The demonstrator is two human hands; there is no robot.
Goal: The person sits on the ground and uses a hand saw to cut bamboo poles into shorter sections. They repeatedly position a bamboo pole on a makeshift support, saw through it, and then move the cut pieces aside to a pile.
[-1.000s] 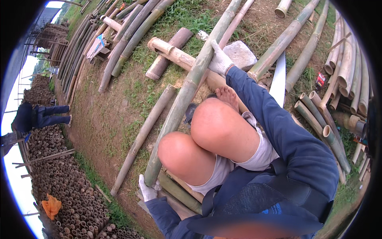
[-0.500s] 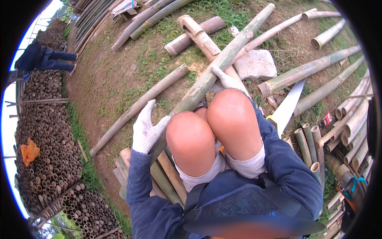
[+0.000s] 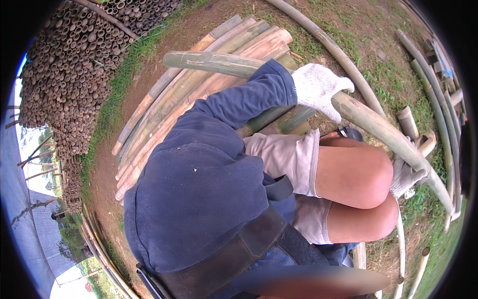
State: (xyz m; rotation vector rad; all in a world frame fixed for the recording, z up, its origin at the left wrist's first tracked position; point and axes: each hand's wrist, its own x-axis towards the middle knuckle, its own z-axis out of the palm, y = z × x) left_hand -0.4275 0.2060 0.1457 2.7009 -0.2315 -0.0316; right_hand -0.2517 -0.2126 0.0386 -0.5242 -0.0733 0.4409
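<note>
A long greenish bamboo pole point(image 3: 371, 115) slants across in front of my knees, from the upper left down to the right. My left hand point(image 3: 318, 91), in a white knitted glove, is wrapped over the pole with the thumb on one side and the fingers on the other. Farther along, beyond my knees, my right hand point(image 3: 408, 175) in a pale glove holds the pole from its near side; my knee partly hides this hand. The pole's far-left end rests above a pile of split and whole bamboo lengths point(image 3: 199, 92), and my left sleeve covers part of it.
A tall stack of cut bamboo tubes point(image 3: 74, 65) fills the upper left. Another bamboo pole point(image 3: 343, 55) lies on the soil beyond my left hand. Further poles point(image 3: 433, 104) lie at the right, near a short bamboo stump point(image 3: 408, 123). A blue-grey sheet point(image 3: 45, 224) hangs at the left.
The view has swung left, bringing the pile of bamboo lengths into sight. My left hand, spread beside the pole before, now closes over it. My right hand stays at the pole.
</note>
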